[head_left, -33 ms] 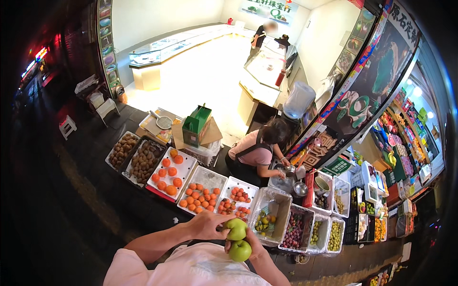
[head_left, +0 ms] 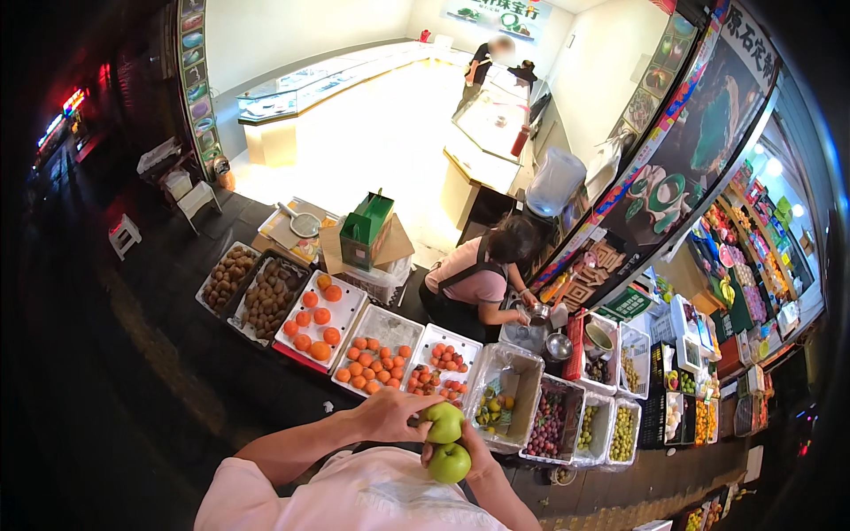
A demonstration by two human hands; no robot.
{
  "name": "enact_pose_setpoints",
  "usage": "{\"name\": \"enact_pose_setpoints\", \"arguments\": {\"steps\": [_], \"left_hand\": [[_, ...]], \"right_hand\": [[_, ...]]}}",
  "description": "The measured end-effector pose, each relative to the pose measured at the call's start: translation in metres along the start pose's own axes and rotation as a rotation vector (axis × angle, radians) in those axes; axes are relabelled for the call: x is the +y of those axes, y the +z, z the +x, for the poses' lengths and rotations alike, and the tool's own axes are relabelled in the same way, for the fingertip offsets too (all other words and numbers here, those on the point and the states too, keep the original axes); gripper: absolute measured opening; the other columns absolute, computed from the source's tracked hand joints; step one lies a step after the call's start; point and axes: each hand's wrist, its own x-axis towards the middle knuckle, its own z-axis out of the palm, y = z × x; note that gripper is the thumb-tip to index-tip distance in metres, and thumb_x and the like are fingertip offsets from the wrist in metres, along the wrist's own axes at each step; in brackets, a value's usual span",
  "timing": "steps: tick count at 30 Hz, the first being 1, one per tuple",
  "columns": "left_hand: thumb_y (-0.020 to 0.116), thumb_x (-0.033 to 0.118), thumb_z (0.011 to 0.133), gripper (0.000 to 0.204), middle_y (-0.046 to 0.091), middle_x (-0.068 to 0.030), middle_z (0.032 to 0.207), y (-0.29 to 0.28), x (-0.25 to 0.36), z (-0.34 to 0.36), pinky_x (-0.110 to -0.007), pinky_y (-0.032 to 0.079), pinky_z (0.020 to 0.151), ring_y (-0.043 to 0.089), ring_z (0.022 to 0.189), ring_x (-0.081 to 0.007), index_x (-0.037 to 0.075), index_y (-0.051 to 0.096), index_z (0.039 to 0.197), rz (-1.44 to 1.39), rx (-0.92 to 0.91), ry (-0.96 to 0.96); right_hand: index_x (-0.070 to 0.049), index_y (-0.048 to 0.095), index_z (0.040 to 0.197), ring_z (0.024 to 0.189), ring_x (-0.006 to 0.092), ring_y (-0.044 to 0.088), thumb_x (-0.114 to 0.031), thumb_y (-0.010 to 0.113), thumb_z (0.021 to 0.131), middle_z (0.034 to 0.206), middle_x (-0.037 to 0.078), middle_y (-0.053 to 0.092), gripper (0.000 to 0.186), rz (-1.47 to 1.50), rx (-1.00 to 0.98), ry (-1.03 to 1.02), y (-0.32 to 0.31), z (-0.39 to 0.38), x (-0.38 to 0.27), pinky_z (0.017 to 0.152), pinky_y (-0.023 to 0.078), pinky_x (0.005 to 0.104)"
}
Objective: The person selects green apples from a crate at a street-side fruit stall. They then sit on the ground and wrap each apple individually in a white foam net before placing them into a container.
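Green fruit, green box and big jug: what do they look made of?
Green fruit: seemingly real fruit; smooth skin with a soft sheen.
Green box: probably cardboard; flat panels and crisp edges suggest it.
Big jug: likely plastic, glossy; see-through bluish walls, though glass can't be ruled out.

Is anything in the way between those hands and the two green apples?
Nothing that shows. The left hand already touches the upper green apple, and the right hand is around the lower green apple. I can't see behind the apples.
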Motion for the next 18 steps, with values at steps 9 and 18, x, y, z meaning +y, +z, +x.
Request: {"name": "enact_pose_setpoints", "arguments": {"steps": [9,18], "left_hand": [[0.068,0.019,0.078,0.052,0.067,-0.0146,0.07,-0.005,-0.021,-0.016,-0.041,0.056,0.057,0.067,0.057,-0.0317,0.001,0.066,0.127,-0.065,-0.016,0.175],[0.063,0.021,0.083,0.057,0.066,-0.0207,0.071,-0.008,-0.032,-0.034,-0.045,0.055,0.06,0.068,0.062,-0.036,-0.001,0.056,0.136,-0.096,-0.133,0.166]], "right_hand": [[-0.001,0.051,0.136,0.096,0.0362,0.069,-0.07,0.05,0.095,0.104,0.024,0.069,0.08,-0.016,0.141,-0.125,0.012,0.005,0.048,0.086,0.056,0.044],[-0.005,0.052,0.136,0.095,0.0357,0.068,-0.069,0.055,0.093,0.106,0.021,0.068,0.077,0.135,0.26,-0.132,0.026,0.007,0.073,0.086,0.055,0.0485]]}}
